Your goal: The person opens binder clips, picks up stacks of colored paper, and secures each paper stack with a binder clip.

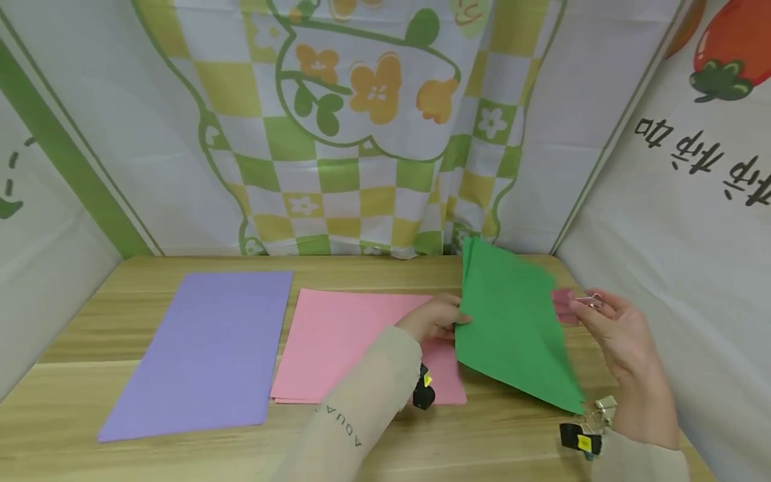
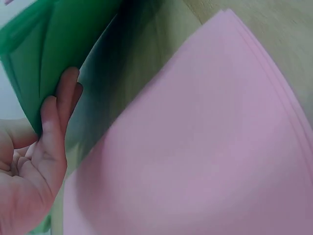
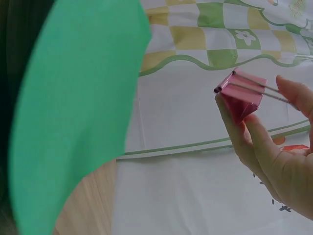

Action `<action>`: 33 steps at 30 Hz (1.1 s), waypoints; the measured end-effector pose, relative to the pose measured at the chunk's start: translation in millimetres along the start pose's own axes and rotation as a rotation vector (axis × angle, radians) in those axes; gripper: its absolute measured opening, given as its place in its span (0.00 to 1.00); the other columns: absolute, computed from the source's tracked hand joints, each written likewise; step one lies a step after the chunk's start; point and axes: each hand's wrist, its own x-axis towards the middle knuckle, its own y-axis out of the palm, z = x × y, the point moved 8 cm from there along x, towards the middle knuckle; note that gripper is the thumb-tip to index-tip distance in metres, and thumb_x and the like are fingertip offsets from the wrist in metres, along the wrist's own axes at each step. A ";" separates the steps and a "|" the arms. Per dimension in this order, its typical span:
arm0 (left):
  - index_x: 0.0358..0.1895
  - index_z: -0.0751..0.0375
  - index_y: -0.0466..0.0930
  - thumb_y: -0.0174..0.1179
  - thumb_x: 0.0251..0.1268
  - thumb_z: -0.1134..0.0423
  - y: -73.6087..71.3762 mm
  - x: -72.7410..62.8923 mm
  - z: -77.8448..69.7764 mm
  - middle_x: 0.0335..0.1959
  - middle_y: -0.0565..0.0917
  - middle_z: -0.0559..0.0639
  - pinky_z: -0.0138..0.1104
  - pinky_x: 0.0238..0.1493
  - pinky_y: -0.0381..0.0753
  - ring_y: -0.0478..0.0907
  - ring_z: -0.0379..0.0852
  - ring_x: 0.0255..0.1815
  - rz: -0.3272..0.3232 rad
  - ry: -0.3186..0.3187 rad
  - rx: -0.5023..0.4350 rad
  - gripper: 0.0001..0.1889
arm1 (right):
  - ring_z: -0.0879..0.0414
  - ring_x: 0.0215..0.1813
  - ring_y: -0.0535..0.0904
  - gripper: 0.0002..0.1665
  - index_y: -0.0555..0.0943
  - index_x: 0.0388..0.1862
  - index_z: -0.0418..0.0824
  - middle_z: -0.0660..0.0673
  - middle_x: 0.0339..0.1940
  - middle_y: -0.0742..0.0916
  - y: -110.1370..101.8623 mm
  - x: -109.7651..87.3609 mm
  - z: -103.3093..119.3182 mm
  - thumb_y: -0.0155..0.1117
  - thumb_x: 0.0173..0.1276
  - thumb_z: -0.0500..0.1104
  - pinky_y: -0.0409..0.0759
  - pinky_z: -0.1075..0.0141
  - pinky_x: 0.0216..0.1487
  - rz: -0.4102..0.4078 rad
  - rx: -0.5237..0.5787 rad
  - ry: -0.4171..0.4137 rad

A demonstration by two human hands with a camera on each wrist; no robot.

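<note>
Held in the left grip (image 1: 436,318) by the left edge, thumb on one face and fingers on the other: green sheets (image 1: 512,328), raised at a tilt above the surface (image 1: 494,442), long axis running away from the body, near end slanting rightward; pinched in the right grip (image 1: 623,335): a pink binder clip (image 1: 563,306), mouth seemingly leftward; worth watching, by judgement: clip just beside the right edge of the green in the head view, yet a gap between in the right wrist view; nearer to that free edge, the right grip; flat toward the left, purple sheets (image 1: 205,355); between purple and green, pink sheets (image 1: 343,328), long axis sideways; by the left sleeve (image 1: 373,381), a black clip (image 1: 423,395), attached or loose, impossible to tell; by the right sleeve (image 1: 641,462), another black clip (image 1: 572,436) and a gold clip (image 1: 606,404); in view, no containers.
</note>
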 end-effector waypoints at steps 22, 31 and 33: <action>0.69 0.69 0.69 0.54 0.74 0.71 -98.1 -73.5 -3.4 0.57 0.82 0.68 0.37 0.46 0.86 0.85 0.42 0.39 -0.175 0.228 -0.037 0.23 | 0.64 0.41 0.83 0.19 0.59 0.50 0.34 0.50 0.38 0.82 -6.1 0.3 0.6 0.55 0.69 0.23 0.83 0.76 0.46 -0.105 0.183 -0.053; 0.70 0.65 0.69 0.54 0.74 0.68 -125.1 -108.3 -2.3 0.53 0.84 0.65 0.36 0.44 0.86 0.85 0.41 0.37 -0.220 0.228 -0.063 0.23 | 0.60 0.44 0.86 0.16 0.83 0.45 0.36 0.47 0.42 0.87 13.6 1.4 2.8 0.53 0.70 0.22 0.83 0.74 0.48 0.020 0.236 -0.094; 0.70 0.64 0.69 0.54 0.75 0.67 -130.0 -116.0 -2.3 0.51 0.85 0.64 0.36 0.43 0.86 0.85 0.41 0.36 -0.217 0.236 -0.066 0.23 | 0.61 0.45 0.85 0.15 0.83 0.44 0.36 0.48 0.42 0.87 18.3 1.9 2.4 0.53 0.70 0.23 0.83 0.75 0.49 0.035 0.202 -0.101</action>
